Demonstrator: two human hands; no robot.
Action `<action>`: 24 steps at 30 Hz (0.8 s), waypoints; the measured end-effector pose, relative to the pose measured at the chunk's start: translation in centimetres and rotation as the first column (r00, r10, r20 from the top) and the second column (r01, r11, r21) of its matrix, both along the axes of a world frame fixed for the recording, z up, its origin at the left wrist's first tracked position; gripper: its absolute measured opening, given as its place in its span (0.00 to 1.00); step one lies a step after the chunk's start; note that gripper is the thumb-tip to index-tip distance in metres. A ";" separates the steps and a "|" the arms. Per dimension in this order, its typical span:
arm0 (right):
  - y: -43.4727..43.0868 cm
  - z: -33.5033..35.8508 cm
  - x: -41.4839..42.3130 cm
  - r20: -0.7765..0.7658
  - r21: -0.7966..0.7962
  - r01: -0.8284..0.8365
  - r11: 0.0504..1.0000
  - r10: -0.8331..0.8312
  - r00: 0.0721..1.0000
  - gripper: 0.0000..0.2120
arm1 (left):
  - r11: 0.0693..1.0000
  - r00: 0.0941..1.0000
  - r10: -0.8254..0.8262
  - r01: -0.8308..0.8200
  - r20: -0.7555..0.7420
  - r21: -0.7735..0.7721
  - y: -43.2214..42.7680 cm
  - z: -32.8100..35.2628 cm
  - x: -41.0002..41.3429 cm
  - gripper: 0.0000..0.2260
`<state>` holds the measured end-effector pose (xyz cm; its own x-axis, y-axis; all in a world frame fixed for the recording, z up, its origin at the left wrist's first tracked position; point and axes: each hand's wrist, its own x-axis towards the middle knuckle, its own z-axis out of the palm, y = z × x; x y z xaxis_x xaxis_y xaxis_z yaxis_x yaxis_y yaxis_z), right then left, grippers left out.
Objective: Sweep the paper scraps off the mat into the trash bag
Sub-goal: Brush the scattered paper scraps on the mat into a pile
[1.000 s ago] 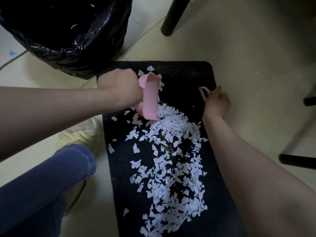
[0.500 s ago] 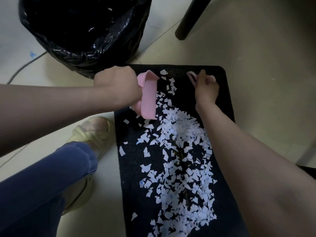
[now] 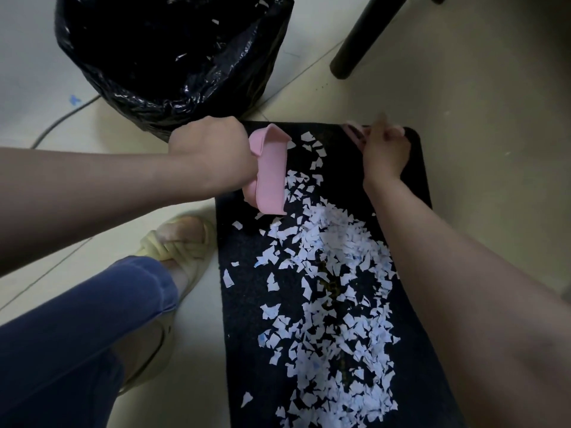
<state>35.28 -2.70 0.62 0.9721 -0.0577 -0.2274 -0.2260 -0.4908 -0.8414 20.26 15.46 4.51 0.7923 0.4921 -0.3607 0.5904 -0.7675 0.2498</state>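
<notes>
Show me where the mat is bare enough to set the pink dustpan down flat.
Bare mat: the strip along its left edge beside the sandal, and the far end between dustpan and right hand, lightly littered. Paper scraps crowd the centre and near end.

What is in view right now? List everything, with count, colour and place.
Paper scraps: many, white, spread down the mat's middle, a few near the dustpan.
Mat: one, black, on the floor at centre.
Trash bag: one, black, open, beyond the mat's far left corner.
Dustpan: one, pink, over the mat's far left part.
Pink tool: one, mostly hidden by the fist, at the mat's far edge.
Furniture leg: one, black, top right.
Cable: one, dark, on the floor left.
Sandal: one, pale yellow, left of the mat.
Trouser leg: one, blue, lower left.
Left hand: grips the dustpan.
Right hand: grips the pink tool.
</notes>
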 end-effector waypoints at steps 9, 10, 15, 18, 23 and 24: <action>1.7 -0.4 -0.1 -0.217 -0.121 -0.336 0.934 0.305 0.927 0.19 | 1.000 1.000 0.021 -0.021 0.003 -0.013 0.3 0.1 -0.1 0.13; 1.1 -0.2 0.1 -0.221 -0.176 -0.326 0.929 0.286 0.933 0.20 | 1.000 1.000 0.024 -0.024 0.004 -0.015 0.2 0.2 0.0 0.13; 0.0 1.0 0.6 -0.066 -0.131 -0.059 0.990 0.051 0.997 0.18 | 1.000 1.000 0.010 -0.009 0.023 -0.025 -0.4 0.6 0.5 0.12; 1.5 0.3 0.6 -0.059 0.123 -0.014 0.992 0.022 0.998 0.18 | 1.000 1.000 0.002 -0.002 0.022 -0.008 -0.2 0.2 0.1 0.13; 3.2 -1.2 -0.7 -0.164 0.006 -0.337 0.942 0.333 0.929 0.15 | 1.000 1.000 0.027 -0.027 -0.011 0.003 0.8 -0.2 -0.6 0.12; 3.1 -1.0 -1.0 -0.210 -0.034 -0.363 0.931 0.349 0.913 0.16 | 0.999 0.999 0.036 -0.036 -0.012 -0.002 1.0 -0.1 -0.5 0.12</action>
